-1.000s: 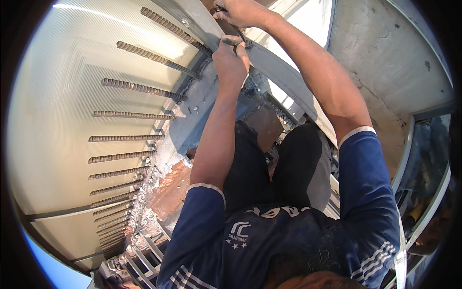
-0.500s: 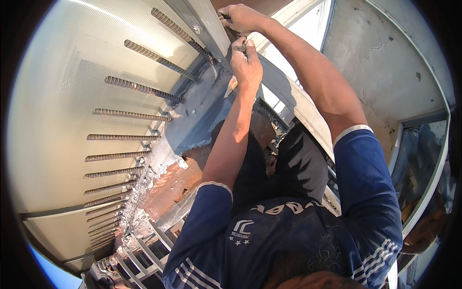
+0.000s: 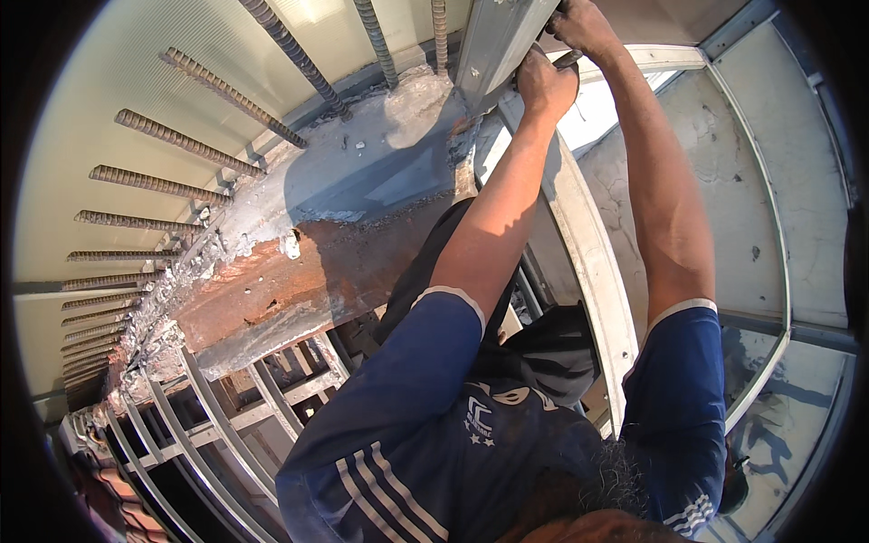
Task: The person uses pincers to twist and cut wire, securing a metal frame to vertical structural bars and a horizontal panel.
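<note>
Both my hands are at the upper edge, beside a grey metal post. My left hand is closed, its fingers curled near the post's right side. A small dark piece shows by its thumb, too little of it to name. Just above and to the right, my right hand is closed too, its fingertips dark and bent in toward the post's edge. What those fingers grip is hidden.
Several ribbed steel bars stick out at the left in front of a pale ribbed panel. A concrete ledge and a rusty beam lie below them. Metal slats are lower left. A curved pale frame member runs beside my legs.
The view has swung, so the post and both hands appear farther right, and more of the ledge and slats shows. Both hands stay closed beside the post.
</note>
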